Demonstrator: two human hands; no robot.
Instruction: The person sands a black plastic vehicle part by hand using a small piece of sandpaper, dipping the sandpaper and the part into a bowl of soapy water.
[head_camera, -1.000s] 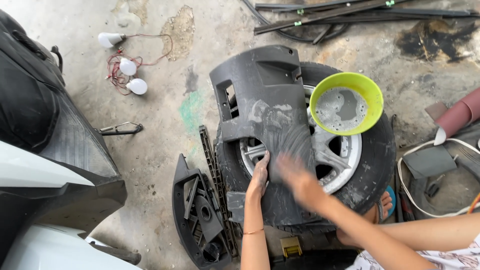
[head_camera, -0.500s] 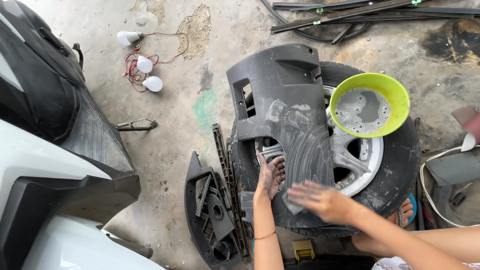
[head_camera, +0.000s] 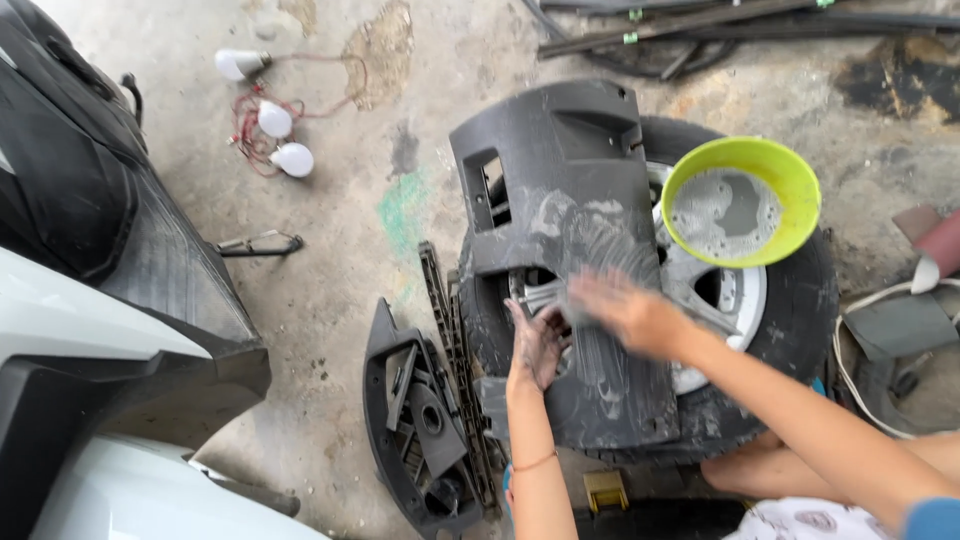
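Panel, dark grey plastic and streaked with pale smears, lies across a wheel on the concrete floor. We brace it with our left hand at its left edge, fingers spread flat against panel and rim. Our right hand is on the panel's middle, blurred, so we cannot tell whether its fingers are spread or closed on something; it appears to press palm-down on the smeared patch.

We judge the step in hand to be rubbing or sanding the panel face, with the middle worked and the lower end less marked. A next stroke would call for steady pressure from the left hand so the panel does not slide off the tyre.

A lime-green bowl with grey residue sits on the tyre just beside the panel's right edge. Another black trim piece lies on the floor to the left, and three white bulbs on red wire lie well apart.
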